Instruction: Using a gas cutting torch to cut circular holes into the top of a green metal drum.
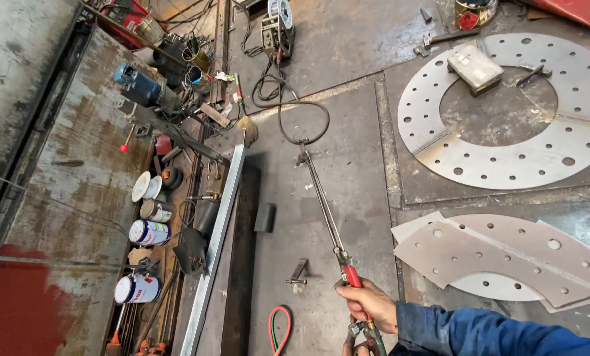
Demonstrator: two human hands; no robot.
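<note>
Right hand (369, 304) grips the cutting torch (328, 214) by its red handle, left hand (355, 344) mostly hidden, grip untellable; tip toward twelve o'clock could snag the looped cable (288, 112).

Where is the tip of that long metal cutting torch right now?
In the head view, the long metal cutting torch points up the steel floor, its tip at centre beside the black hose loop.

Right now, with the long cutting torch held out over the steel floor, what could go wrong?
The right hand grips the long red-handled metal cutting torch far from its tip, so the tip may wander. The red and green hose loop on the floor could snag or trip. The small metal clamp lies close under the torch shaft.
</note>
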